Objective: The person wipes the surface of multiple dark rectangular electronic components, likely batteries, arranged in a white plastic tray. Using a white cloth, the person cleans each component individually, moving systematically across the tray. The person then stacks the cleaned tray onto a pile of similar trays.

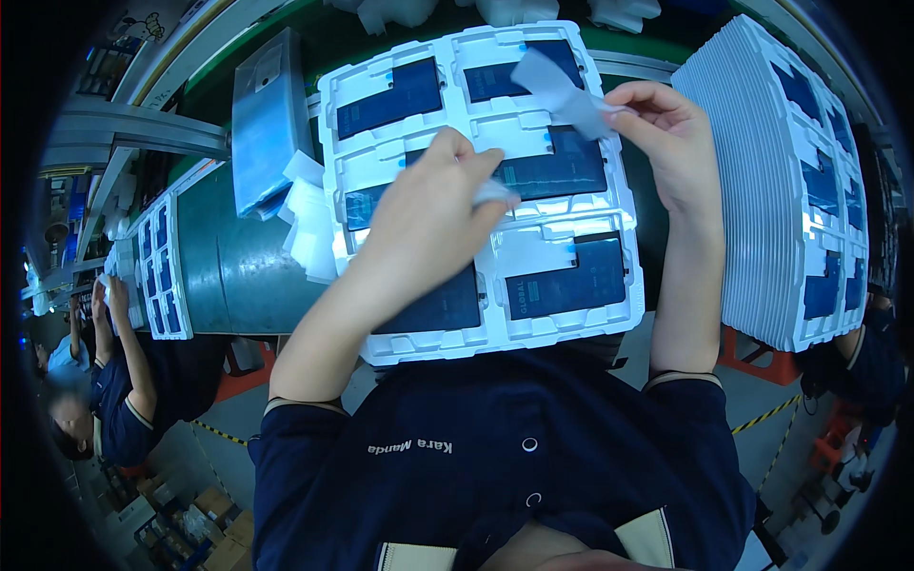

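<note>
A white molded tray (495, 344) lies in front of me, with flat black battery packs (566, 281) in its compartments. My left hand (428, 200) is over the middle of the tray, its fingers curled together around a small white piece of film (493, 194) and partly hiding the packs below. At the tray's far right, my right hand (671, 133) pinches a thin, translucent white sheet (557, 86) between thumb and fingertips. That sheet hangs above the packs in the far right and middle right compartments, covering part of them.
A tall stack of similar trays (752, 190) rises to the right. Left of my tray are loose white sheets (312, 224) and a clear plastic folder (262, 119) on the green tabletop (238, 276). Another tray (162, 271) stands farther left, near a co-worker (129, 381). White wrapping pieces (514, 11) lie at the back.
</note>
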`<state>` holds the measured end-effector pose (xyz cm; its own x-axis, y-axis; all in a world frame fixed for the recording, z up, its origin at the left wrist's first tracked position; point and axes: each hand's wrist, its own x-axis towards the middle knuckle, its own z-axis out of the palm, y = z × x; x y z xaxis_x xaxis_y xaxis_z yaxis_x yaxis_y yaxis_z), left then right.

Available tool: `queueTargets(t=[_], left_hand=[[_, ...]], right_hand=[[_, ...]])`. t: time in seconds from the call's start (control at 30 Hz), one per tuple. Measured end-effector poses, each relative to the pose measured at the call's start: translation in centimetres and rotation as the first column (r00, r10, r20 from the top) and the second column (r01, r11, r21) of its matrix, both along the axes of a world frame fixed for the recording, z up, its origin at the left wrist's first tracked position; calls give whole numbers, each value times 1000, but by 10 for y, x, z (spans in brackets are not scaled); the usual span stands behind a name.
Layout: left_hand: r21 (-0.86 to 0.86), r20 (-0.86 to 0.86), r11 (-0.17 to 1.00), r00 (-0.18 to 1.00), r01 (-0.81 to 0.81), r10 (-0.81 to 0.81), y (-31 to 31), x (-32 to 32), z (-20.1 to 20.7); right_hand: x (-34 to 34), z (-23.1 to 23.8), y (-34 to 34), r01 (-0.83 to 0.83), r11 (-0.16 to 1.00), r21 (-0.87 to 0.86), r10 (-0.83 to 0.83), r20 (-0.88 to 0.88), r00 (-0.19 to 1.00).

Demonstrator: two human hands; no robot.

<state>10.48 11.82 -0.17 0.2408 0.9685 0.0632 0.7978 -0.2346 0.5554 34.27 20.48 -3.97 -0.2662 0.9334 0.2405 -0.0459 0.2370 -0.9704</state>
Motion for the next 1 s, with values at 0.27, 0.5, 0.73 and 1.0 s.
queueTargets(t=[0.27, 0.5, 0.73, 1.0], left_hand=[[30, 24, 999, 999, 34, -35, 10, 3, -2], [9, 206, 978, 957, 207, -204, -17, -17, 46], [-164, 305, 889, 879, 427, -366, -16, -19, 27], [-312, 340, 861, 893, 402, -294, -5, -17, 21]], right_hand=[[-1, 3, 1, 88, 996, 21, -84, -145, 986], [-14, 9, -8, -287, 944, -165, 261, -162, 952], [-33, 19, -27, -115, 990, 83, 48, 572, 819], [-31, 19, -26, -130, 980, 153, 12, 603, 798]])
